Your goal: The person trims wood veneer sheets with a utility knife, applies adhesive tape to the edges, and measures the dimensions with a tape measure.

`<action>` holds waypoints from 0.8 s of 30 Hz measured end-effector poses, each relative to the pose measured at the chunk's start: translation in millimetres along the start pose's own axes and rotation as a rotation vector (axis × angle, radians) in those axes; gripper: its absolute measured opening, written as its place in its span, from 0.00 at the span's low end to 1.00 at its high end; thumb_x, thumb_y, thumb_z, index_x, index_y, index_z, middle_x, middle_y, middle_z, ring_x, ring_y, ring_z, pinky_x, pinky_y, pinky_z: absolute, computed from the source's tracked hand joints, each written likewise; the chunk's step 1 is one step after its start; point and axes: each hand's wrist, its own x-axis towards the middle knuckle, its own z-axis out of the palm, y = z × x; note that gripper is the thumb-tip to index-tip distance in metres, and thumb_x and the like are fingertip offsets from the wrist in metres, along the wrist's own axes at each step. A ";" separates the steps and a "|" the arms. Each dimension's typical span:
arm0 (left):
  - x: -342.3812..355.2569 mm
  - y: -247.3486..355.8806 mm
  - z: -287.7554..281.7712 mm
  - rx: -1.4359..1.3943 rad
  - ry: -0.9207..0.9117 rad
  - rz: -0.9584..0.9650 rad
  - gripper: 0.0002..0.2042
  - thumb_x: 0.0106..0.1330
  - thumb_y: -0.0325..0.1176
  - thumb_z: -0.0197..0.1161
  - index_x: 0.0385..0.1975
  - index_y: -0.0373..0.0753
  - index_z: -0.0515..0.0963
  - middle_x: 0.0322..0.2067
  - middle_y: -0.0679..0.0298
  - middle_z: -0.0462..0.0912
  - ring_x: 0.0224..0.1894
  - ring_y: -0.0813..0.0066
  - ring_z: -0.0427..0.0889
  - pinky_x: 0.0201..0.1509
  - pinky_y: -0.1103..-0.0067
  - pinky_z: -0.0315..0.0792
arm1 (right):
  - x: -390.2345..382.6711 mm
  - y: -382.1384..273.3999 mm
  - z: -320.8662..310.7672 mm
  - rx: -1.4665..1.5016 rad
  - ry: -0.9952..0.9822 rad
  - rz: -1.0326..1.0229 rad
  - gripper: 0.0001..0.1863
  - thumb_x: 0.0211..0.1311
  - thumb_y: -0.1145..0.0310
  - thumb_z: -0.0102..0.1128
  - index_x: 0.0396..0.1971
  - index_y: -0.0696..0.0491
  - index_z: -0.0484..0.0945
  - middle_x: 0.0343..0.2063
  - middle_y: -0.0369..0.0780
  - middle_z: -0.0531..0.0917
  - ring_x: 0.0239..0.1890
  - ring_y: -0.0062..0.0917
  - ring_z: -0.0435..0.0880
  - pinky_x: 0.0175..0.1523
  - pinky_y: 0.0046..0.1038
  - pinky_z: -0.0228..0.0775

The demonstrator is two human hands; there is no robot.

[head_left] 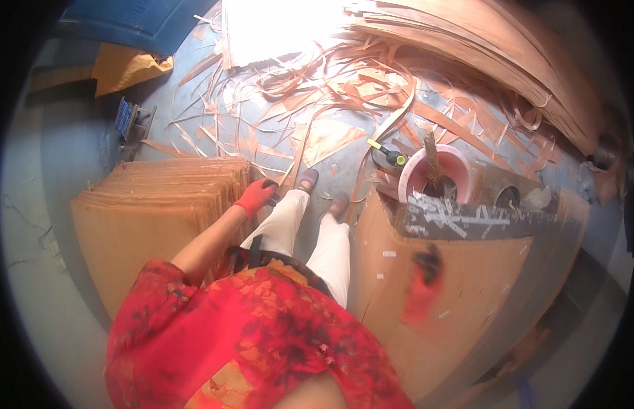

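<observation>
My left hand (254, 197), in a red glove with dark fingertips, is beside the far right corner of a thick stack of thin wood veneer sheets (146, 232). Its fingers look loosely bent and apart, and I see nothing in them. Over the broad light-brown wood sheet (381, 300) on my right is my right hand (423, 290), gloved in the same red and black. Motion smears it, so its fingers and any contact with the sheet cannot be made out. Small white tape pieces (389, 254) dot that sheet.
A dark strip with white tape scraps (460, 219) crosses the right stack's far end. Beyond it stands a pink bucket (412, 170) holding a brush-like stick (433, 160). Veneer offcuts (330, 140) litter the floor past my feet. Long veneer sheets (480, 48) lie at the far right.
</observation>
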 end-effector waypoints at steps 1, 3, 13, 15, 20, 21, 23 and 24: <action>14.3 -1.8 0.2 -0.064 0.005 -0.023 0.15 0.70 0.35 0.58 0.49 0.30 0.76 0.39 0.54 0.85 0.34 0.67 0.85 0.42 0.74 0.80 | 18.5 -7.9 54.0 0.078 -0.132 0.136 0.19 0.66 0.74 0.60 0.57 0.56 0.77 0.47 0.38 0.84 0.49 0.21 0.82 0.56 0.24 0.73; 25.9 -24.2 5.6 -0.233 0.067 -0.073 0.16 0.71 0.34 0.58 0.51 0.29 0.75 0.40 0.53 0.84 0.35 0.66 0.85 0.43 0.73 0.80 | 65.3 54.9 172.7 0.239 -0.379 -0.008 0.18 0.65 0.72 0.62 0.54 0.54 0.78 0.44 0.40 0.85 0.47 0.22 0.82 0.53 0.25 0.74; 118.0 -123.4 58.8 -0.352 -0.010 -0.327 0.16 0.73 0.36 0.55 0.55 0.33 0.74 0.42 0.55 0.85 0.37 0.68 0.86 0.42 0.76 0.78 | 188.4 357.9 457.5 -0.846 -0.754 -0.038 0.17 0.58 0.67 0.58 0.48 0.46 0.83 0.73 0.48 0.59 0.71 0.53 0.59 0.67 0.47 0.64; 139.4 -153.5 73.5 -0.367 -0.012 -0.343 0.17 0.74 0.37 0.55 0.56 0.35 0.74 0.41 0.59 0.86 0.37 0.72 0.86 0.36 0.80 0.74 | 232.2 401.2 490.3 -0.958 -0.753 -0.081 0.16 0.65 0.64 0.49 0.47 0.48 0.83 0.75 0.47 0.55 0.72 0.56 0.56 0.66 0.52 0.63; 194.4 -149.5 91.5 -0.202 -0.154 -0.383 0.17 0.75 0.30 0.54 0.58 0.27 0.71 0.45 0.56 0.84 0.45 0.70 0.84 0.53 0.74 0.77 | 370.0 476.5 560.9 -1.167 -0.697 -0.331 0.15 0.65 0.61 0.52 0.46 0.46 0.84 0.75 0.46 0.53 0.73 0.55 0.53 0.67 0.53 0.59; 197.4 -146.3 88.6 -0.238 -0.161 -0.393 0.17 0.75 0.30 0.53 0.59 0.28 0.71 0.45 0.57 0.84 0.45 0.71 0.83 0.54 0.74 0.76 | 390.5 487.1 570.6 -1.106 -0.700 -0.336 0.15 0.64 0.61 0.52 0.44 0.46 0.84 0.75 0.47 0.52 0.74 0.55 0.52 0.69 0.55 0.55; 200.4 -140.3 84.4 -0.314 -0.177 -0.410 0.17 0.76 0.30 0.52 0.60 0.29 0.71 0.46 0.58 0.83 0.47 0.72 0.82 0.56 0.75 0.74 | 418.1 497.0 585.5 -1.095 -0.676 -0.358 0.14 0.65 0.61 0.52 0.43 0.47 0.85 0.74 0.47 0.54 0.73 0.55 0.52 0.70 0.56 0.51; 202.8 -134.6 81.3 -0.363 -0.172 -0.417 0.17 0.76 0.30 0.52 0.60 0.29 0.70 0.47 0.58 0.83 0.47 0.72 0.82 0.56 0.75 0.74 | 421.5 503.4 589.6 -1.092 -0.663 -0.364 0.14 0.65 0.62 0.52 0.42 0.47 0.85 0.74 0.47 0.55 0.73 0.55 0.52 0.71 0.56 0.49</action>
